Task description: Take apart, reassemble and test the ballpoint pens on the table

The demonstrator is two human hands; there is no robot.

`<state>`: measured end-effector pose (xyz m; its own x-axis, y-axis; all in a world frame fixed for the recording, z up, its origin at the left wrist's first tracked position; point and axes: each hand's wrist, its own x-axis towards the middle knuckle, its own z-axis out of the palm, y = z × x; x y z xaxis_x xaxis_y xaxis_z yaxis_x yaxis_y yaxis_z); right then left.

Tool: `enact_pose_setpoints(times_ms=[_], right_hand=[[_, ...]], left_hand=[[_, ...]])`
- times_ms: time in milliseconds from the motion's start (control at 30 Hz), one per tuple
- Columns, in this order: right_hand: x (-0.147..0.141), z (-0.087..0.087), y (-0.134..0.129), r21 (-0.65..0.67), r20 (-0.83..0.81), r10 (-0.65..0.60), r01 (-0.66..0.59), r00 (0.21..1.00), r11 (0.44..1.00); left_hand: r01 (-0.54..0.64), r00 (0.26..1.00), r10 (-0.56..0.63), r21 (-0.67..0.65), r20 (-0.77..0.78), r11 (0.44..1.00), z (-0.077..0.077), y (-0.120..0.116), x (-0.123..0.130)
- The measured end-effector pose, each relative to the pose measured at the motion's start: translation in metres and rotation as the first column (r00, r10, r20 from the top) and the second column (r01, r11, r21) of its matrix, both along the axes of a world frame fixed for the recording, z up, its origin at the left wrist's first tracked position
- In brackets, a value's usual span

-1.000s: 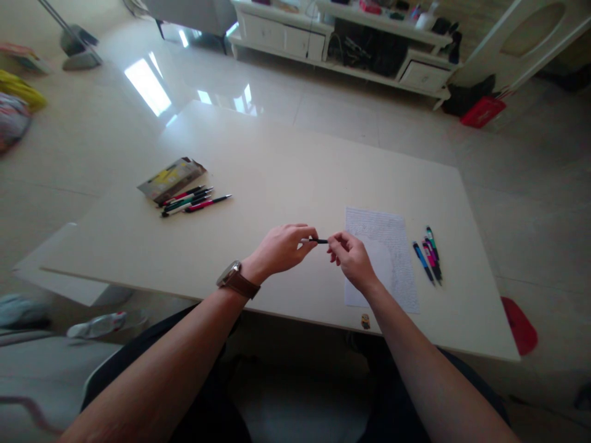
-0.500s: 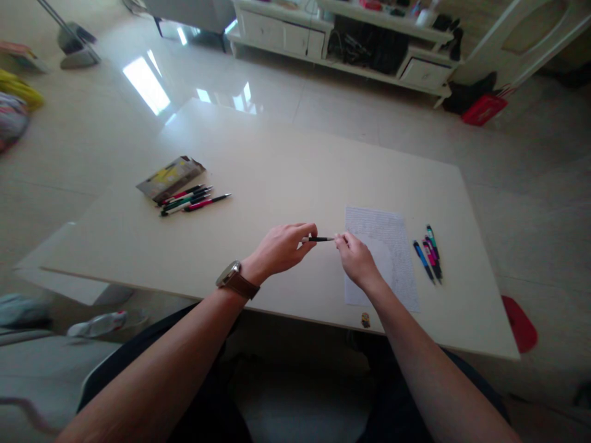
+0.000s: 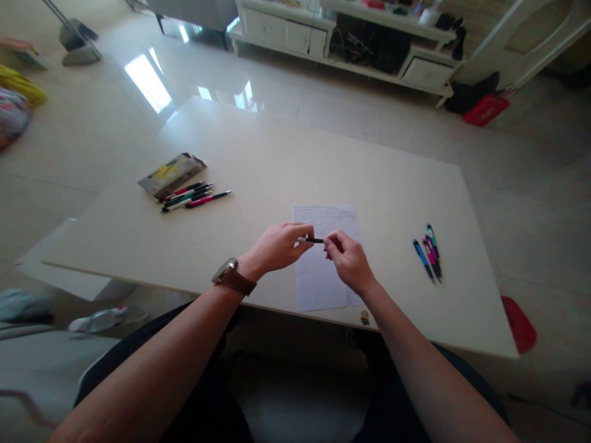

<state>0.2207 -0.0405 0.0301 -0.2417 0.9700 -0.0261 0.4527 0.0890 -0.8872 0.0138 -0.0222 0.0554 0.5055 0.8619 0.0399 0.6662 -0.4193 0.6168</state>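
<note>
A black and white pen [image 3: 316, 240] lies level between my two hands, above the paper. My left hand [image 3: 287, 245], with a watch [image 3: 226, 271] on its wrist, is closed on the white end. My right hand [image 3: 347, 257] has its thumb and fingers pinched at the other end, hiding the tip. Under the hands lies a sheet of paper [image 3: 323, 286] with lines of writing on its upper part; the right hand and forearm cover some of its right side.
Several pens [image 3: 429, 253] lie to the right. On the left, more pens [image 3: 196, 198] lie beside an opened grey and yellow box [image 3: 172, 175]. A small yellow figure [image 3: 364, 317] is at the front edge of the white table [image 3: 277, 166].
The paper has shifted left on the table, from under my right forearm to beneath both hands. My right fingers now cover the pen's tip; my left hand has moved slightly left.
</note>
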Motion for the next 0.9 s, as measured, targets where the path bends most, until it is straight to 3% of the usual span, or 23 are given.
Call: enact_pose_setpoints(times_ms=[167,300,400,500,600,700,800,900], right_hand=[[0.001,0.001,-0.002,0.072,0.143,-0.018,0.007,0.990,0.997],[-0.001,0.000,0.001,0.061,0.059,-0.135,0.132,0.989,0.989],[0.000,-0.003,0.006,-0.037,-0.066,-0.217,0.215,0.974,0.976],[0.002,-0.007,0.009,-0.089,-0.094,-0.165,0.157,0.982,0.984],[0.002,-0.008,0.007,0.054,-0.004,-0.083,0.083,0.997,0.995],[0.002,-0.008,0.003,0.226,0.170,0.010,-0.049,0.985,0.973],[0.002,-0.008,-0.002,0.295,0.418,0.051,-0.189,0.907,0.937],[0.001,-0.009,-0.006,0.249,0.557,0.097,-0.277,0.825,0.928]], left_hand=[[0.050,0.999,-0.049,-0.018,0.023,0.999,-0.002,0.000,0.004],[0.029,0.996,-0.026,-0.032,0.089,0.999,-0.003,0.006,0.001],[-0.050,0.984,0.058,-0.050,0.171,0.997,-0.003,0.011,-0.004],[-0.077,0.971,0.087,-0.053,0.222,0.996,-0.004,0.013,-0.007],[-0.071,0.978,0.078,-0.043,0.192,0.997,-0.006,0.011,-0.006],[-0.030,0.990,0.038,-0.065,0.136,0.997,-0.008,0.008,-0.003],[0.021,0.998,-0.015,-0.100,0.061,0.995,-0.012,0.005,0.002],[0.064,0.998,-0.063,-0.106,0.011,0.992,-0.017,0.003,0.006]])
